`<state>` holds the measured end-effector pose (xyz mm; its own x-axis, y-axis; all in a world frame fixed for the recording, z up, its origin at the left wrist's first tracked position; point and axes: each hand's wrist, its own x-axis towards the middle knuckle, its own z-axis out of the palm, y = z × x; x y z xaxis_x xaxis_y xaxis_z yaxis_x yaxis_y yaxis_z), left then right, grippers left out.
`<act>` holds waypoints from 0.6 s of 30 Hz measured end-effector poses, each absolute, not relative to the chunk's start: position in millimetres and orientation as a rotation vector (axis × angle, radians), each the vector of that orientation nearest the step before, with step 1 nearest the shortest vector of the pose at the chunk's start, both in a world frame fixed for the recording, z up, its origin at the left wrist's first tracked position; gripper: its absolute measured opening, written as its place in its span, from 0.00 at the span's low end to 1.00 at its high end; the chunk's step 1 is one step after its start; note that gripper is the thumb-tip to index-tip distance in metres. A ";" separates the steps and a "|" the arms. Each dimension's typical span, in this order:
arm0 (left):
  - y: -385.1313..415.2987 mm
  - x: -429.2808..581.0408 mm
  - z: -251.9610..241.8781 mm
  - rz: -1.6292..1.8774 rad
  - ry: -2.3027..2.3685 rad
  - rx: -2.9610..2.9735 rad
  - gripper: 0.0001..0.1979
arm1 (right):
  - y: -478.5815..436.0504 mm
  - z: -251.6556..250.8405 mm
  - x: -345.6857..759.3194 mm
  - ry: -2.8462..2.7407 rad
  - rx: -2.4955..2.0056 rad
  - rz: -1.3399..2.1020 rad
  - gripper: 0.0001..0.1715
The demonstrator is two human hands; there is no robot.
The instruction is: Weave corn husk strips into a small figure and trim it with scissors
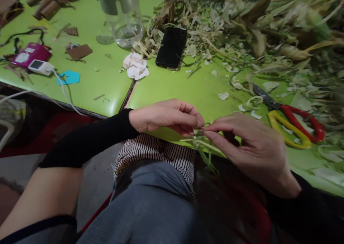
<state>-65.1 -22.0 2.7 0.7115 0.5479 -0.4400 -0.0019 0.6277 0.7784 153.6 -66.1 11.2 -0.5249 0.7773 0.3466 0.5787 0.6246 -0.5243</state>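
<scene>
- Left hand [172,116]: pinched knotted green strips [197,142], which hung at the table's [166,91] near edge.
- Right hand [249,143]: gripped them between thumb and forefinger.
- Handling: light, even tension seemed best for thin strips.

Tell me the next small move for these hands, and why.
Probably a gentle tug to snug the green strands: the left hand and right hand seem to pinch them close together, while loose ends hang below. Cutting seems less likely now, as the scissors lie unheld to the right.
</scene>
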 end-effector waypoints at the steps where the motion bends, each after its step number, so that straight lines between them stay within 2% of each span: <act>1: -22.1 -65.7 2.9 0.343 0.716 0.820 0.06 | -65.9 10.6 154.5 -2.293 -1.021 0.438 0.07; 6: -22.5 -69.6 1.6 0.334 0.660 0.728 0.06 | -65.6 8.0 159.3 -2.362 -0.779 0.283 0.09; 12: -29.8 -69.3 -0.3 0.329 0.639 0.705 0.08 | -70.9 2.1 158.2 -2.371 -0.796 0.221 0.09; 18: -27.4 -65.3 14.6 0.488 0.628 0.789 0.08 | -60.7 12.5 158.6 -2.304 -0.818 0.188 0.09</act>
